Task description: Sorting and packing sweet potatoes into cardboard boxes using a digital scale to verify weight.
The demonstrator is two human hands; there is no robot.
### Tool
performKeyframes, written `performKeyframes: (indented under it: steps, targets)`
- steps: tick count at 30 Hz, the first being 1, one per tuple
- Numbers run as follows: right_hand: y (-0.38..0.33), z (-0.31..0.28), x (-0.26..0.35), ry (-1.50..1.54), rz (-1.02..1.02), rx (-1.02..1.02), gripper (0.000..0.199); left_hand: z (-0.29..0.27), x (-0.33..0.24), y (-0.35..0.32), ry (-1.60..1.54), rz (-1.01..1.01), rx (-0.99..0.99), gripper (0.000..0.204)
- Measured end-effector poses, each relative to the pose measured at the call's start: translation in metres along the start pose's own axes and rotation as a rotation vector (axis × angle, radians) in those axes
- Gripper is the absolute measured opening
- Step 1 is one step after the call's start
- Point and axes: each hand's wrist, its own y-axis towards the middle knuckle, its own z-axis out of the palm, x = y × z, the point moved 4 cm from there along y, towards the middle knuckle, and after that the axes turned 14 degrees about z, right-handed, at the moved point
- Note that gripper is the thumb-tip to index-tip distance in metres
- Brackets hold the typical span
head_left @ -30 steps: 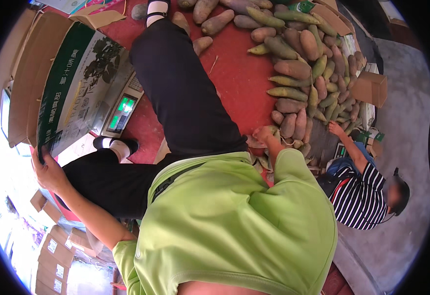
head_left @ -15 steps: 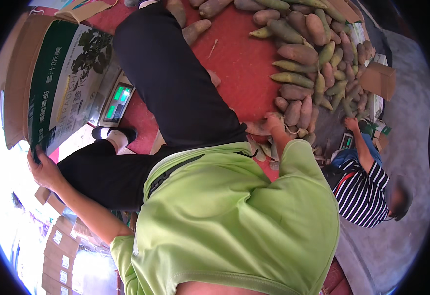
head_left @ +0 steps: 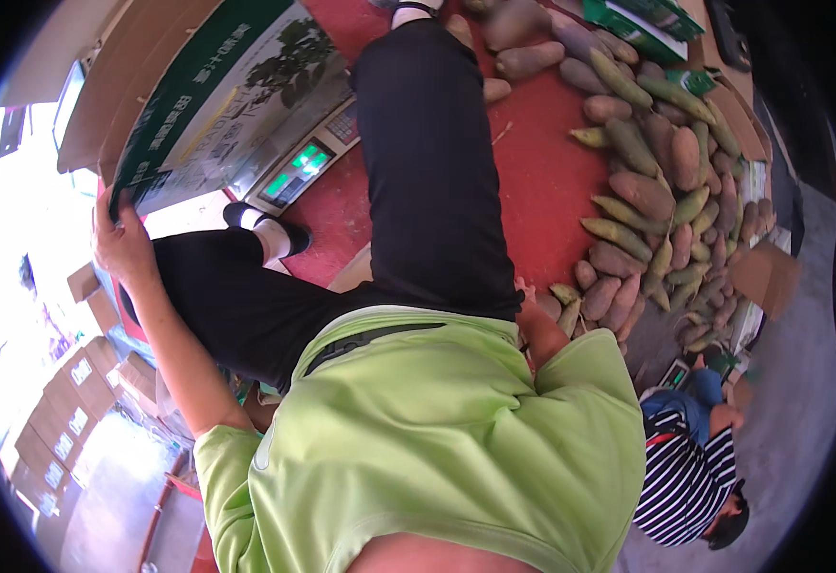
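Observation:
At the left, my left hand [head_left: 127,244] grips the near edge of a green and white printed cardboard box [head_left: 246,95], thumb and fingers on either side of its wall. The box stands on a digital scale [head_left: 296,174] with a lit green display. My right hand [head_left: 535,320] is low beside my right knee, next to the near end of a heap of radishes [head_left: 643,196]. Its fingers are mostly hidden by my leg, and whether it holds anything does not show. The radishes are long, some green, some dull red.
The radishes lie on a red floor covering [head_left: 542,162]. Green packages [head_left: 638,29] lie at the far right. A co-worker in a striped shirt [head_left: 690,487] crouches at the right by another scale [head_left: 673,374]. Several brown cartons [head_left: 79,392] are stacked at the lower left.
The view has shifted, so the box and heap sit elsewhere in it. My right hand has drawn back from the radishes toward my knee. My left hand keeps its hold on the box.

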Motion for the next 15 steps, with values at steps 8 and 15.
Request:
performKeyframes:
  steps: [8, 15]
  targets:
    - [0.054, 0.05, -0.036, 0.256, 0.127, -0.241, 0.056, -0.003, -0.017, 0.008, -0.063, 0.043, -0.022, 0.012]
    - [0.048, 0.026, -0.079, 0.671, 0.306, -0.278, 0.053, -0.01, -0.024, 0.011, -0.067, 0.045, -0.019, 0.012]
